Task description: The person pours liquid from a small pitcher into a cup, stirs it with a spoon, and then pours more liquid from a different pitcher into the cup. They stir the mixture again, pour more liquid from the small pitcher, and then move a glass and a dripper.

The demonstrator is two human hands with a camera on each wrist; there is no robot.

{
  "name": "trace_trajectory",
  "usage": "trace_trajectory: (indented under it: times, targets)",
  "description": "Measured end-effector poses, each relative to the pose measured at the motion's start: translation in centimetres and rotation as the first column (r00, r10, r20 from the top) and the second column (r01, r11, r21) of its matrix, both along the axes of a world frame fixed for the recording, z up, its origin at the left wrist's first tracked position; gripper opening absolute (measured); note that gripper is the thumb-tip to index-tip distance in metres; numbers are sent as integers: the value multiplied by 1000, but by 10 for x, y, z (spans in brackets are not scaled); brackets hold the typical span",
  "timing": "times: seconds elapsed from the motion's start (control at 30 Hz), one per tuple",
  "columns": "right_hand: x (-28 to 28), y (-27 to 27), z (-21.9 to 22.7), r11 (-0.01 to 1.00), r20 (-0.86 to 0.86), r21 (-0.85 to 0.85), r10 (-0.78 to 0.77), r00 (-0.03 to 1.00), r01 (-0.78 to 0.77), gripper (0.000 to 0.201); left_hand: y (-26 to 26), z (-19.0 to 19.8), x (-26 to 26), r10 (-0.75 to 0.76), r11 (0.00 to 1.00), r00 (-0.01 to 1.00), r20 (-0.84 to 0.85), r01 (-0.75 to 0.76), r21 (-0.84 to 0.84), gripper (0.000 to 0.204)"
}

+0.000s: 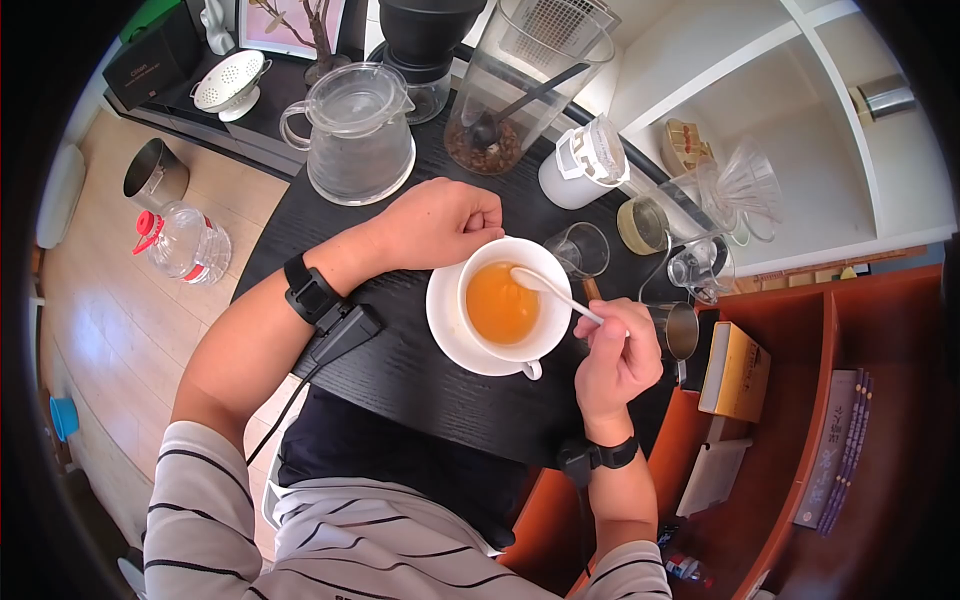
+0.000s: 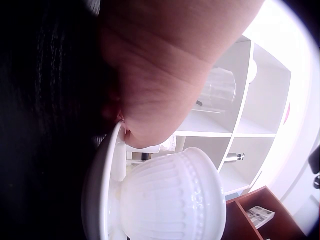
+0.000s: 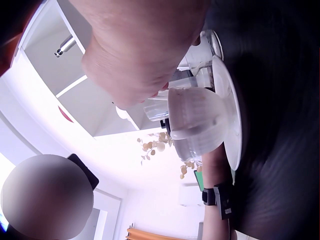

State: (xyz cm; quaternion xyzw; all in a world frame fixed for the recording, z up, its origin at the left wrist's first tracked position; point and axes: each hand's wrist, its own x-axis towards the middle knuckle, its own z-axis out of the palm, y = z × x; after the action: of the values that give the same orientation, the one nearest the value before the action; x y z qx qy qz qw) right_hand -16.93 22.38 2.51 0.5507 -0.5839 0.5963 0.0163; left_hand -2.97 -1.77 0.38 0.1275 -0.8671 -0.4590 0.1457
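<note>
The white spoon (image 1: 572,301) was pinched by the right hand's (image 1: 622,355) fingers, its bowl dipped into orange liquid (image 1: 498,310) inside the white cup (image 1: 552,328). Its long axis was slanted, bowl turned leftward and away from the person, handle directed back toward the right. The upright cup was carried by a saucer (image 1: 445,322) on the worktop (image 1: 430,405); the saucer's rim was gripped by the left hand's (image 1: 435,222) curled fingers.

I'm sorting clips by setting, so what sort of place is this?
Probably a home coffee corner: a clear container of what look like coffee beans and a glass pitcher stand on the black table, with a reddish-brown bookcase alongside.
</note>
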Motion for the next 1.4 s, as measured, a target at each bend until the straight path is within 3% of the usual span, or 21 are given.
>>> trace_trajectory:
  times: [0.17,0.43,0.67,0.73,1.07,1.4]
  targets:
    - [-2,0,-3,999,31,35,-9,999,8,12,0,-3,-1,3,1000,1000,17,-3,3,18]
    - [-2,1,0,988,8,-14,156,988,-156,20,0,0,0,-9,1000,1000,9,9,-8,16]
    - [-1,1,2,983,17,-24,184,983,-183,21,0,-1,-1,-1,1000,1000,3,1,-6,15]
    - [-1,3,-1,996,25,2,84,996,-84,21,0,-2,-1,0,1000,1000,8,0,-18,14]
    - [0,-2,-3,998,61,21,-53,997,52,15,-1,-3,0,-11,1000,1000,-1,11,-5,16]
    - [-2,2,0,986,77,18,166,983,-167,21,-1,-2,0,-7,1000,1000,1,7,-7,17]
